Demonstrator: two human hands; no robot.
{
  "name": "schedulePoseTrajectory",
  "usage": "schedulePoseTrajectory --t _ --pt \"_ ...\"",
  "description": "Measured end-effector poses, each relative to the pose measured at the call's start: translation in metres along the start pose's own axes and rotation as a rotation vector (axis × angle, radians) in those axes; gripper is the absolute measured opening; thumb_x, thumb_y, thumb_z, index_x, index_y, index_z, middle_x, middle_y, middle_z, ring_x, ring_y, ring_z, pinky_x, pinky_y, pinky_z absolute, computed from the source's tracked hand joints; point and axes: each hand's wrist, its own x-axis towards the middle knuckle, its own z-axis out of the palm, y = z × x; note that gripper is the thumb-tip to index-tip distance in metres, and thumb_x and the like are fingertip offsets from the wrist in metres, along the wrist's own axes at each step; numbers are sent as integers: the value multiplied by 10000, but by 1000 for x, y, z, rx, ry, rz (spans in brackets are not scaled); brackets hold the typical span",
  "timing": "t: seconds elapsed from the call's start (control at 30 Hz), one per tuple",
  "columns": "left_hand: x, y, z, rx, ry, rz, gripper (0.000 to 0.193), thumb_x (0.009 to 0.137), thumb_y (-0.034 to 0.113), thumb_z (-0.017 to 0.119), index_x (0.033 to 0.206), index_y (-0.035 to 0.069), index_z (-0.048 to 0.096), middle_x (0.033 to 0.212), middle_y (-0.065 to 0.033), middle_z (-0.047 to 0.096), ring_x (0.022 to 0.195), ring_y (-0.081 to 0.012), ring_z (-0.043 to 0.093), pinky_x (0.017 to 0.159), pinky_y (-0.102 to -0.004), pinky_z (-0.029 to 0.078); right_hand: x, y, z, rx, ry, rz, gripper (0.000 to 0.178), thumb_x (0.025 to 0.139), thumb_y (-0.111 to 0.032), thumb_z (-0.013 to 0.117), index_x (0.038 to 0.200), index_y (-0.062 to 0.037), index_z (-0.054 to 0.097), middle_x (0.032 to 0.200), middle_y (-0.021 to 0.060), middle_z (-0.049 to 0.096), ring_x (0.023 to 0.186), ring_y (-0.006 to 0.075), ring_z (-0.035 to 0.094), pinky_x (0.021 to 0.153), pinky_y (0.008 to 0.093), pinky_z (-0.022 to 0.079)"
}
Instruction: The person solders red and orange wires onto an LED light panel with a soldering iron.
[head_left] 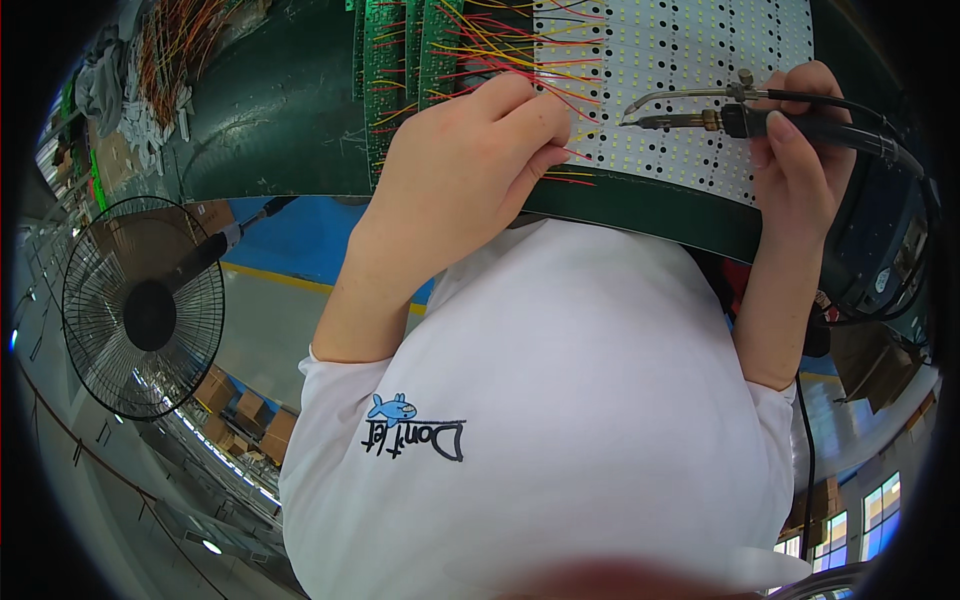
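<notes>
Right hand point(800, 175): soldering iron point(735, 121); gap to left hand point(465, 165) near bench edge point(690, 213).

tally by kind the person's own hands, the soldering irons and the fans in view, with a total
Hands: 2, the left hand and the right hand
Soldering iron: 1, held in the right hand
Fan: 1, black, at the left of the picture
Total: 4

Left of the boards point(437, 55), bare table point(275, 115) gives my left hand point(460, 160) room to pass — but wires point(500, 50) crowd its far side, the iron point(715, 121) its right.
</notes>
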Motion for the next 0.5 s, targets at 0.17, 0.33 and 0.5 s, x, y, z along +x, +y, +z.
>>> schedulePoseTrajectory --t 0.17,0.33,0.5 --pt "1 -2 8 -51 157 99 111 814 91 760 883 110 675 822 -42 608 648 -234 622 567 -333 500 -2 -12 6 -43 -6 80 267 866 -22 631 1091 23 494 942 94 579 703 58 509 581 156 417" --pt "-5 -12 22 -65 309 160 158 745 55 809 849 104 702 814 -31 623 625 -193 610 547 -297 495 -18 -12 22 -68 3 20 264 860 -71 711 1051 -1 542 837 64 601 636 53 502 528 182 384" --pt "-5 -16 26 -84 370 210 186 706 31 830 836 100 716 811 -24 630 628 -173 610 542 -284 493 -37 -1 27 -101 80 -86 266 860 -79 714 999 -22 495 831 94 601 641 77 510 544 197 409"
